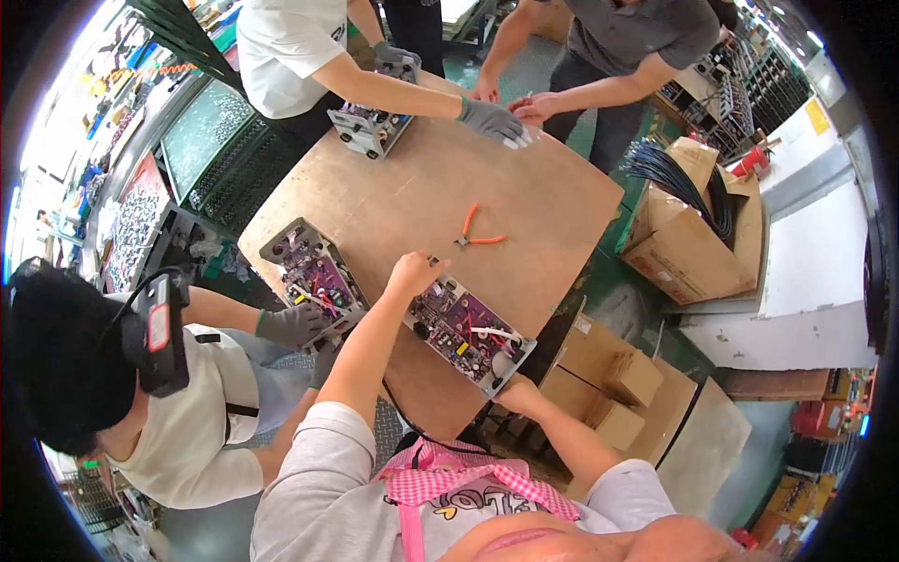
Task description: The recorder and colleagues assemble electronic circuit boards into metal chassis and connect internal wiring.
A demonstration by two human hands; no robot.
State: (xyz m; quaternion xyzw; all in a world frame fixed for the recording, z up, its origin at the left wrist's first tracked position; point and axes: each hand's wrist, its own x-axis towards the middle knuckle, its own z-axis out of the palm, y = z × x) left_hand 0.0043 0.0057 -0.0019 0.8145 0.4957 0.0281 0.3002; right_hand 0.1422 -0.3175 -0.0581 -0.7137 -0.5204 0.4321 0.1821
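1. Between both hands: an open chassis point(448, 339) with a purple circuit board point(479, 312) and white and red wires point(493, 332), running from the left hand point(417, 274) back toward the right hand point(518, 393).
2. Left hand: grasping the chassis's far end, fingers bent over the edge. Right hand: against the near end plate point(513, 366), fingers mostly hidden; I cannot tell how far they close.
3. Chassis sits over the tabletop point(552, 206), near end by its edge; flat or slightly lifted, I cannot tell.
4. Beyond the left hand, to its right: orange-handled pliers point(471, 223), lying free. Left of that hand: a second chassis point(316, 272), a co-worker's gloved hand point(292, 325) at its near end.
5. Step, as I judge it: positioning the chassis by its ends. Next move calls for even support at both ends and fingers clear of the wires.
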